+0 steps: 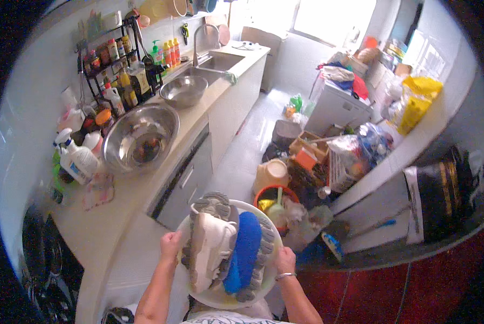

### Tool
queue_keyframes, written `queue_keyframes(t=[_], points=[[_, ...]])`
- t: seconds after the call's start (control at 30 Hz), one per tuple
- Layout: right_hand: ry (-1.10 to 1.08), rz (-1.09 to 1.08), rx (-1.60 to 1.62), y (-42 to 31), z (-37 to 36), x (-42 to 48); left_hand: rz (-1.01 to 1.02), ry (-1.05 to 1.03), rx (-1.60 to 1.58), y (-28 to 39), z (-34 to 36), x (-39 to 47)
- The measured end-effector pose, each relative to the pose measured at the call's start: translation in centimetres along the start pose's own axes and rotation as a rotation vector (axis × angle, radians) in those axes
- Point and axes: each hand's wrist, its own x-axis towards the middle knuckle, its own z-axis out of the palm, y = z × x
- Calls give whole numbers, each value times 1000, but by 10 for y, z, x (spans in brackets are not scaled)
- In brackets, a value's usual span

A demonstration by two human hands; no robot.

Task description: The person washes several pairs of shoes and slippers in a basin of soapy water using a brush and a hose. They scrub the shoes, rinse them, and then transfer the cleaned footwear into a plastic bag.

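Note:
A round white basin (268, 214) is held up before my body, gripped at its rim on both sides. My left hand (171, 245) clasps the left rim, and my right hand (285, 260), with a bracelet at the wrist, clasps the right rim. Inside lie a white lace-up shoe (209, 251), grey shoes whose soles show (214, 204), and a bright blue insole-like piece (248, 243) on the right side. The shoes overlap, so their exact number is hard to tell.
Left, a counter (132, 202) carries a large steel bowl (140, 137), a smaller steel bowl (184, 90), spray bottles (77, 158) and a sink (221, 60). On the floor ahead stand an orange-rimmed bucket (276, 187), boxes and bags. A blue-edged brush (332, 244) is at right.

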Motion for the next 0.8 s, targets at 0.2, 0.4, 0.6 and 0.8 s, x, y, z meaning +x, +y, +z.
queue_keyframes(t=[0.2,0.4,0.6,0.8], points=[[86,-23,-153,-36,-4,128,152,-50,116,62,109,119],[164,-27,-95,-25,5,249,115,-213,156,163,205,202],[25,3,-7,-94,17,374,139,-258,194,254,268,308],[18,-111,227,-103,15,549,186,-166,88,346,346,381]])
